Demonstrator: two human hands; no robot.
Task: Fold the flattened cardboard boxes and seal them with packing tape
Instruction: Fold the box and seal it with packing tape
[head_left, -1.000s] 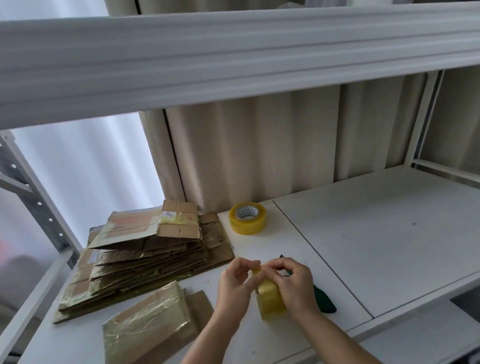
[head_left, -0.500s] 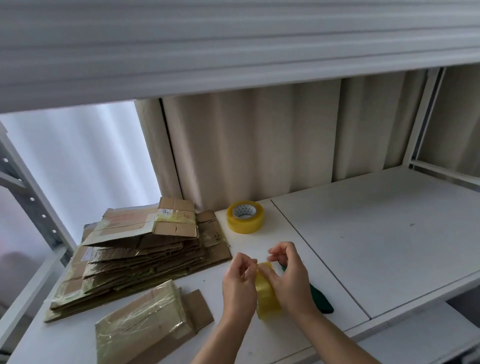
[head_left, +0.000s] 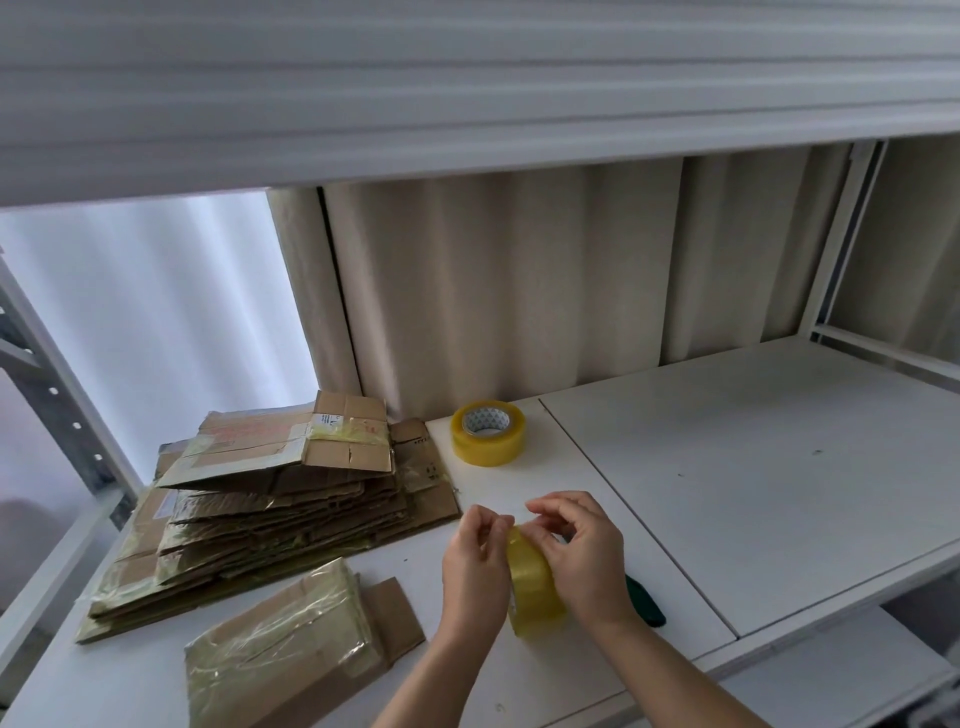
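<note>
A yellowish roll of packing tape (head_left: 535, 587) stands on edge between my two hands, above the front of the white shelf. My right hand (head_left: 584, 558) grips the roll from the right, fingers curled over its top. My left hand (head_left: 475, 569) holds its left side, with thumb and fingertips pinching at the top rim. A stack of flattened cardboard boxes (head_left: 270, 509) lies to the left. One flattened box covered in old tape (head_left: 291, 649) lies alone in front of the stack.
A second tape roll (head_left: 488, 432) lies flat near the back curtain. A dark green tool (head_left: 647, 603) lies on the shelf board (head_left: 779, 467), partly hidden by my right wrist. An upper shelf beam (head_left: 467, 104) hangs overhead. A metal upright (head_left: 57, 395) stands at left.
The roll has turned slightly in my hands and my fingertips have shifted along its top rim. The view has drifted a little; the boxes and other roll lie as before.
</note>
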